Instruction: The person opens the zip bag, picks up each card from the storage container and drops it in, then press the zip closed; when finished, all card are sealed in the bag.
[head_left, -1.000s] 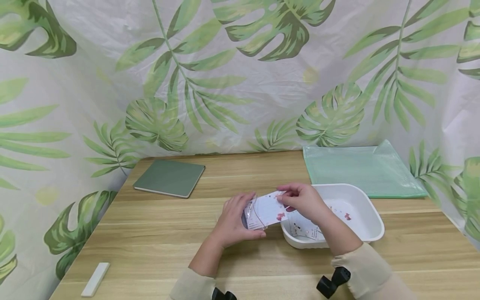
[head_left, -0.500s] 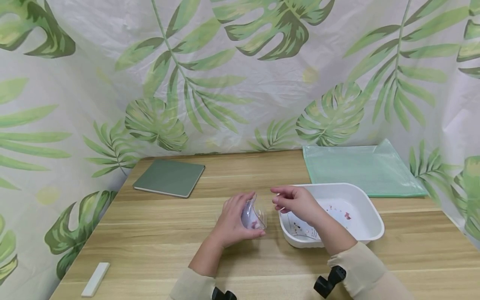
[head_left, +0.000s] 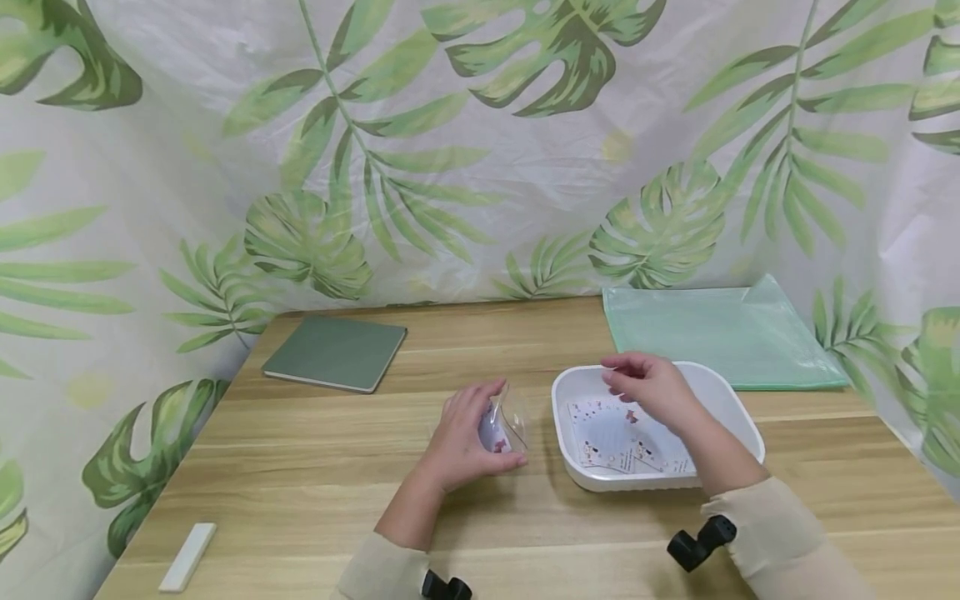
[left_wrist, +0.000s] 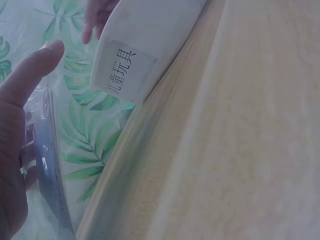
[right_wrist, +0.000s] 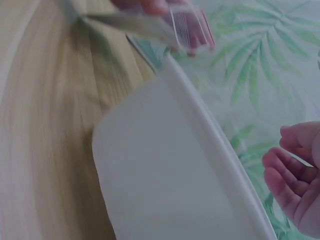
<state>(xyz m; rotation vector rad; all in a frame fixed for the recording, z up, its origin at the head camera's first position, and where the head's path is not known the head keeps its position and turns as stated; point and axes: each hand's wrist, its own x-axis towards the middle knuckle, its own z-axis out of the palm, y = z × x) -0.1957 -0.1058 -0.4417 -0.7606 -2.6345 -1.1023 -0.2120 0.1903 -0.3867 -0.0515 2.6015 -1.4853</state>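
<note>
My left hand grips a clear zip bag above the table, thumb below and fingers behind it. A printed card shows inside the bag, mostly hidden by the hand. In the right wrist view the bag has a red strip along its mouth. Over the white basin hangs my right hand, fingers loosely bent with nothing between them. White cards with small red and dark prints lie on the basin's floor. The left wrist view shows a label with dark characters on the basin's side.
At the back left lies a green notebook. A pale green mesh pouch is at the back right, behind the basin. Near the front left edge of the wooden table rests a small white bar. A leaf-patterned sheet hangs behind.
The card that my right hand pinched at the bag's mouth has gone into the bag. That hand let go and moved right, over the basin. My left hand stays nearly in place.
</note>
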